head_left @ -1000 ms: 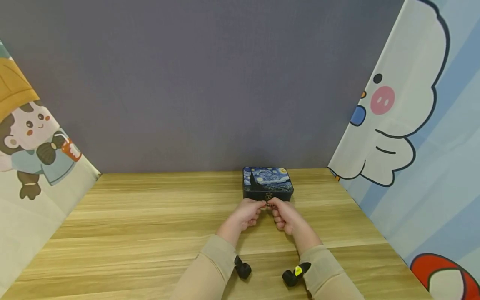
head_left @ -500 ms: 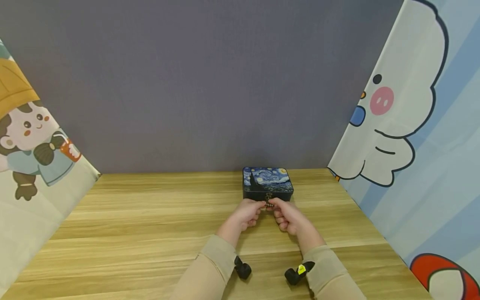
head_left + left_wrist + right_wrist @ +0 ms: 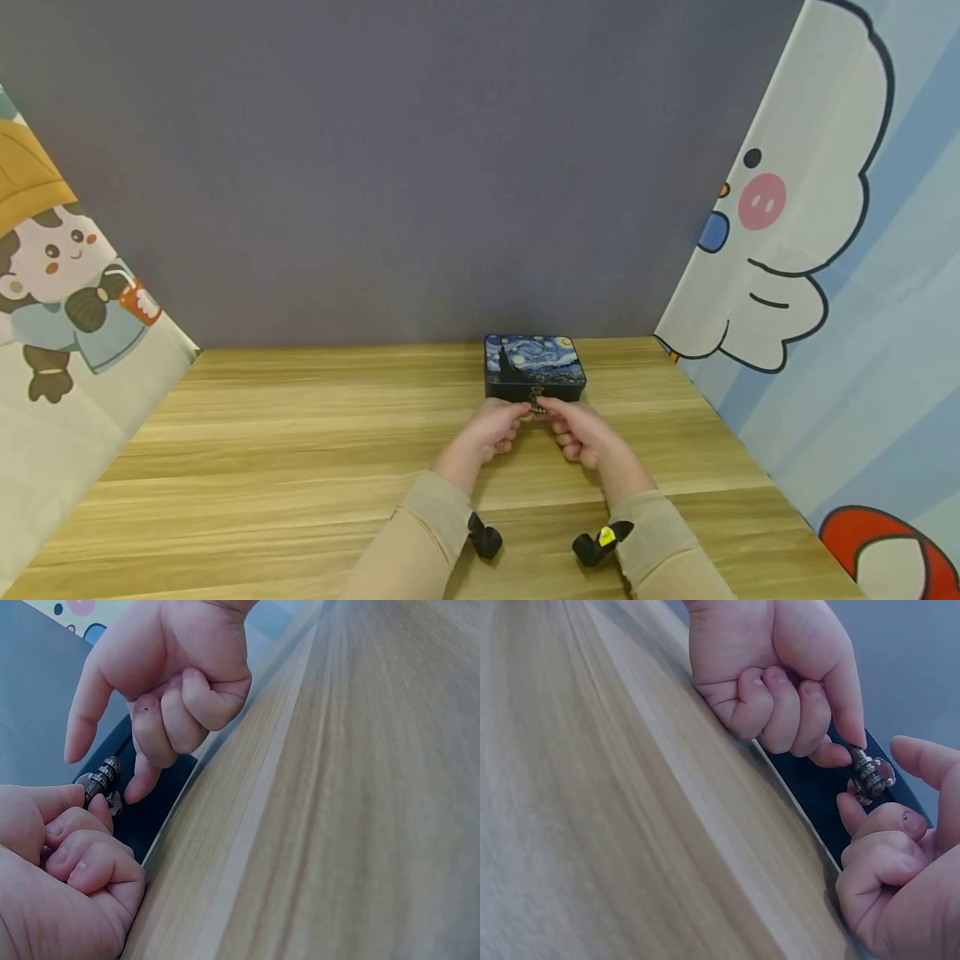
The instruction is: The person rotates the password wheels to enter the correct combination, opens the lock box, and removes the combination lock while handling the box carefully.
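Observation:
A dark box (image 3: pixel 534 360) with a blue swirling-sky picture on its lid stands closed at the table's back edge. At its front clasp is a small metal lock (image 3: pixel 537 408) with ridged dials. My left hand (image 3: pixel 492 427) pinches one end of the lock (image 3: pixel 107 774) between thumb and index finger. My right hand (image 3: pixel 581 432) is at the lock's other side. In the right wrist view, the thumb and index finger of my right hand (image 3: pixel 900 870) are spread apart beside the lock (image 3: pixel 870 776), while its other fingers are curled.
The wooden table (image 3: pixel 300 450) extends on both sides of the box. Behind it rises a grey panel (image 3: pixel 390 175), with cartoon-printed sheets at the left (image 3: pixel 112 400) and right (image 3: pixel 795 333). Small black devices are strapped to both wrists.
My right hand has shifted slightly to the right. My left hand and the box have stayed nearly in place.

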